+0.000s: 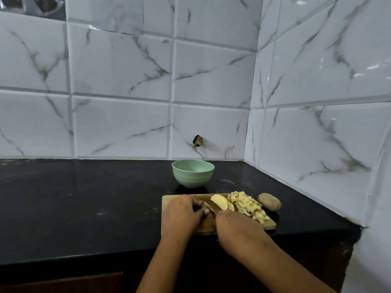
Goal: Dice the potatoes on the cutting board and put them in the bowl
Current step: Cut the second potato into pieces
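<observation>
A wooden cutting board (169,199) lies on the black counter. On its right part sits a pile of diced potato (247,203). Just left of the pile stand several pale potato slices (220,201). My left hand (183,212) curls over a piece of potato on the board that it mostly hides. My right hand (232,224) grips a knife, whose blade (208,206) runs between my left fingers and the slices. A whole unpeeled potato (270,201) lies on the counter off the board's right end. The green bowl (193,174) stands behind the board.
The black counter (95,197) stretches far to the left of the board. White marble-look tiled walls (306,134) close it in at the back and on the right, meeting in a corner. The counter's front edge runs just below the board.
</observation>
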